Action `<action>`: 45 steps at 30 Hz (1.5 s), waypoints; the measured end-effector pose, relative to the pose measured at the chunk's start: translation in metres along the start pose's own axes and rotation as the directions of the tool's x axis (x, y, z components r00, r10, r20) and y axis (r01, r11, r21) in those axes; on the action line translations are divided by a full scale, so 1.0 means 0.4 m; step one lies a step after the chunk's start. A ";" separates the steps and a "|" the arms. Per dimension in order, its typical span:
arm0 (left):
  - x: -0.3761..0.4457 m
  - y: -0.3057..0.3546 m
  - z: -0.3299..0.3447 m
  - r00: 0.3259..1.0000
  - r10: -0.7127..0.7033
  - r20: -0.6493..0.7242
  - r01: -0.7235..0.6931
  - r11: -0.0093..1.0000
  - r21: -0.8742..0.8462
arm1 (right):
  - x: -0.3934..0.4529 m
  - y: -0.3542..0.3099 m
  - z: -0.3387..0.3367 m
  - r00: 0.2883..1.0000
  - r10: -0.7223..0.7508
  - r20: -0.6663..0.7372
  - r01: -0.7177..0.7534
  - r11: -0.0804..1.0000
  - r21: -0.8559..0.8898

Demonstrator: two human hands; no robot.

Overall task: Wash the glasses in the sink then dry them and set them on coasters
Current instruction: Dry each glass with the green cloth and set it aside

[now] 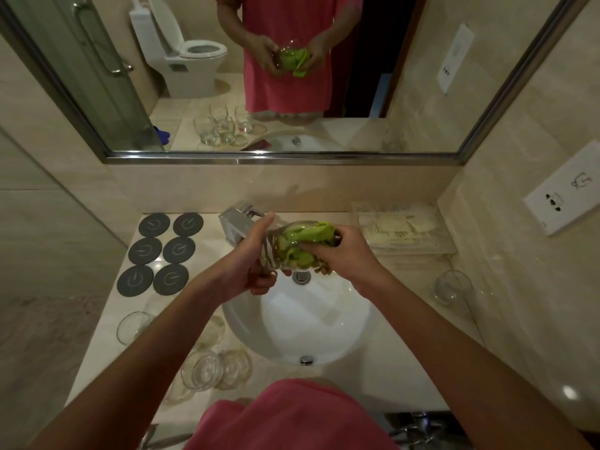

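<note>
My left hand (248,259) grips a clear glass (274,246) on its side above the white sink (298,323). My right hand (337,254) holds a green cloth (306,240), which is stuffed into the glass's mouth. Several dark round coasters (162,253) lie in two columns on the counter at the left, all bare. Several more clear glasses (207,368) stand at the front left of the sink. One glass (453,287) stands alone on the right.
A chrome tap (233,227) sits behind the sink. A clear tray (402,230) of sachets is at the back right. A mirror (259,76) hangs over the counter, with a wall socket (565,196) at the right.
</note>
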State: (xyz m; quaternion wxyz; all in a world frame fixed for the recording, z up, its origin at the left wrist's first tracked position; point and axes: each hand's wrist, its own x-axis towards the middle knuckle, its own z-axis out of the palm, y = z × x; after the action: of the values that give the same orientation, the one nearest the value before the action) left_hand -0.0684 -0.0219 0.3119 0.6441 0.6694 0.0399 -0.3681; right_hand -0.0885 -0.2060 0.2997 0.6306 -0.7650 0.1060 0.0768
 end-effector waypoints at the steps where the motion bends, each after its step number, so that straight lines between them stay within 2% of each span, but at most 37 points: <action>1: 0.004 -0.010 0.000 0.998 0.060 -0.021 -0.060 0.998 0.003 | -0.002 0.000 0.000 0.998 0.060 0.004 -0.060 0.997 0.058; 3: 0.015 -0.044 0.007 0.945 0.309 -0.102 -0.298 0.948 0.109 | -0.004 0.001 0.003 0.984 0.175 0.021 -0.176 0.970 0.166; 4: 0.022 -0.064 0.012 0.867 0.479 -0.139 -0.443 0.868 0.223 | -0.004 0.001 0.007 0.971 0.235 0.043 -0.239 0.947 0.216; 5: 0.029 -0.080 0.012 0.747 0.645 -0.162 -0.558 0.740 0.376 | -0.005 0.001 0.011 0.956 0.285 0.072 -0.294 0.924 0.245; 7: 0.034 -0.086 0.011 0.503 0.850 -0.158 -0.637 0.488 0.597 | -0.012 -0.001 0.021 0.932 0.334 0.138 -0.359 0.902 0.241; 8: 0.034 -0.080 0.015 0.434 0.885 -0.167 -0.638 0.433 0.637 | -0.017 -0.003 0.025 0.928 0.335 0.166 -0.367 0.901 0.233; 9: 0.033 -0.071 0.021 0.407 0.895 -0.183 -0.635 0.421 0.648 | -0.022 -0.003 0.027 0.930 0.321 0.178 -0.357 0.906 0.229; 10: 0.034 -0.064 0.025 0.417 0.886 -0.202 -0.633 0.442 0.636 | -0.024 -0.003 0.029 0.940 0.297 0.170 -0.330 0.917 0.224; 11: 0.031 -0.053 0.030 0.461 0.857 -0.228 -0.631 0.498 0.595 | -0.023 0.000 0.030 0.959 0.248 0.138 -0.272 0.942 0.195; 12: 0.030 -0.044 0.030 0.534 0.805 -0.261 -0.621 0.582 0.526 | -0.020 0.004 0.028 0.981 0.173 0.092 -0.185 0.973 0.136; 14: 0.027 -0.031 0.024 0.732 0.619 -0.283 -0.527 0.779 0.340 | -0.007 0.011 0.020 1.000 -0.030 -0.007 0.029 0.999 -0.028; 16: 0.027 -0.012 0.020 0.901 0.359 -0.242 -0.319 0.929 0.188 | 0.008 0.021 0.013 0.975 -0.214 -0.052 0.203 0.966 -0.162; 18: 0.024 0.009 0.022 0.973 0.085 -0.213 -0.060 0.991 0.121 | 0.013 0.029 0.013 0.958 -0.281 -0.051 0.265 0.941 -0.210; 19: 0.020 0.017 0.023 0.981 -0.010 -0.192 0.031 0.994 0.107 | 0.013 0.032 0.012 0.959 -0.277 -0.052 0.261 0.943 -0.207; 21: 0.016 0.024 0.016 0.991 -0.045 -0.122 0.060 0.991 0.124 | 0.015 0.034 0.010 0.976 -0.208 -0.069 0.195 0.967 -0.161; 23: 0.015 0.018 0.001 0.995 0.099 -0.034 -0.088 0.966 0.242 | 0.016 0.033 0.000 0.992 -0.100 -0.072 0.094 0.992 -0.082; 24: 0.016 0.014 -0.008 0.978 0.210 0.008 -0.200 0.917 0.344 | 0.016 0.032 -0.004 0.996 -0.056 -0.065 0.053 0.998 -0.043; 25: 0.017 0.009 -0.018 0.946 0.320 0.048 -0.304 0.828 0.472 | 0.016 0.031 -0.008 0.998 -0.020 -0.061 0.019 1.000 -0.010; 28: 0.035 -0.015 -0.037 0.817 0.538 0.209 -0.474 0.420 0.774 | 0.016 0.030 -0.016 0.994 0.086 -0.060 -0.083 0.995 0.055; 30: 0.044 -0.030 -0.034 0.707 0.649 0.281 -0.500 0.178 0.848 | 0.016 0.029 -0.015 0.988 0.149 -0.044 -0.147 0.988 0.053; 31: 0.048 -0.036 -0.029 0.658 0.692 0.295 -0.483 0.088 0.871 | 0.016 0.031 -0.014 0.984 0.174 -0.038 -0.172 0.984 0.050; 32: 0.050 -0.040 -0.022 0.634 0.716 0.292 -0.460 0.046 0.887 | 0.016 0.033 -0.013 0.981 0.193 -0.035 -0.191 0.981 0.045; 34: 0.054 -0.044 -0.007 0.653 0.713 0.255 -0.448 0.092 0.889 | 0.016 0.041 -0.009 0.982 0.184 -0.043 -0.185 0.983 -0.016; 37: 0.056 -0.042 -0.005 0.746 0.635 0.199 -0.452 0.265 0.852 | 0.014 0.048 -0.004 0.996 0.057 -0.073 -0.070 0.979 -0.190; 39: 0.056 -0.039 -0.011 0.802 0.553 0.228 -0.468 0.343 0.815 | 0.007 0.037 -0.009 0.990 -0.134 -0.036 0.115 0.938 -0.327; 41: 0.053 -0.042 -0.015 0.859 0.432 0.276 -0.464 0.424 0.778 | 0.006 0.027 -0.016 0.947 -0.308 0.096 0.318 0.844 -0.431; 43: 0.051 -0.045 -0.021 0.916 0.269 0.297 -0.400 0.592 0.699 | 0.008 0.026 -0.019 0.900 -0.390 0.193 0.435 0.780 -0.451; 45: 0.050 -0.052 -0.026 0.936 0.124 0.329 -0.296 0.781 0.550 | 0.011 0.032 -0.020 0.861 -0.456 0.226 0.506 0.719 -0.477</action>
State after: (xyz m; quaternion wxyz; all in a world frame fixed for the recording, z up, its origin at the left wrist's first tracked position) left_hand -0.0603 -0.0177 0.2827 0.4398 0.7786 -0.2419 -0.3765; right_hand -0.0879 -0.2164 0.2879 0.4020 -0.9028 -0.1502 -0.0286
